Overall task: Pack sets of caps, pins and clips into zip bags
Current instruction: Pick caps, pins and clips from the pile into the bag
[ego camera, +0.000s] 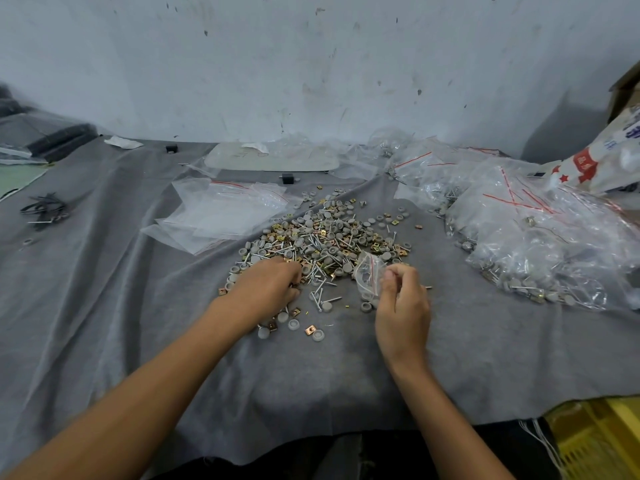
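One scuffed white wall fills the top of the frame, and below it a wrinkled grey felt cloth covers the whole work surface. At the right, a broad heap of clear plastic zip bags with red seal lines, already filled with parts, spreads along the cloth. A flat stack of empty clear zip bags lies left of centre, just beside the loose pile of round grey plastic caps, thin silver metal pins and small square brass clips in the middle of the frame. A white printed sack sits at the right edge, and a yellow plastic crate shows in the lower right corner. The left hand rests palm down on the near left edge of the pile, its fingers curled in among the parts; whether it holds any cannot be told. The right hand, near the pile's lower right, pinches one small clear zip bag with a red stripe between thumb and fingertips, the bag standing just above the cloth.
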